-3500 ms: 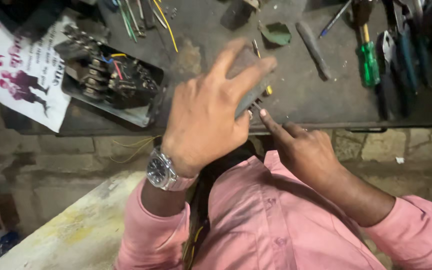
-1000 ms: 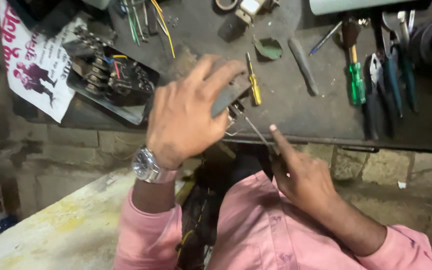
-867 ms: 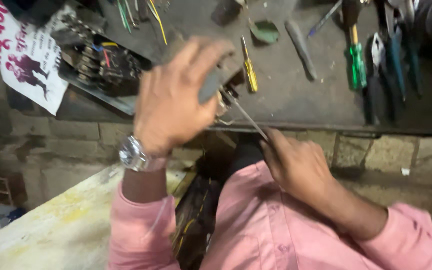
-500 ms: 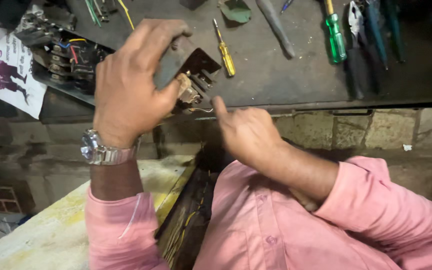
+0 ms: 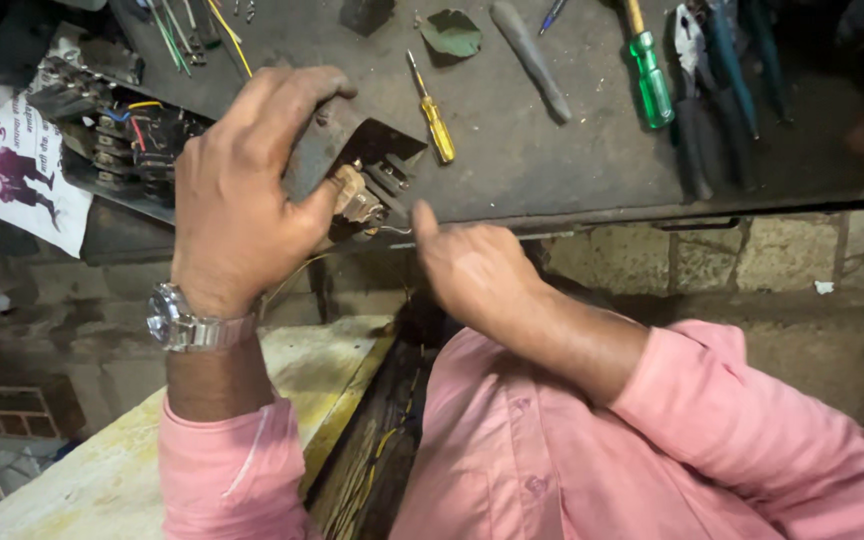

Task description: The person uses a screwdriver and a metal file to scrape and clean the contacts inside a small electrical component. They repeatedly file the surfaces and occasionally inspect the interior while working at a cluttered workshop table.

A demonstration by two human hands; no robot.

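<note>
My left hand, with a metal watch on the wrist, grips a small dark metal electrical part with a tan piece and contacts showing on its open side. It holds the part just above the front edge of a dark workbench. My right hand is right beside it, fingers curled, thumb tip up against the part's lower edge where a thin wire sticks out. I cannot tell whether the right fingers pinch that wire. Both sleeves are pink.
On the workbench lie a yellow-handled screwdriver, a green-handled screwdriver, pliers, a grey handle and a green scrap. A wired component block and a printed paper sit at left. A yellowish board lies below.
The view has shifted, so the bench tools sit higher and further right. My left hand has turned the part so its open side shows. My right hand has closed in against it.
</note>
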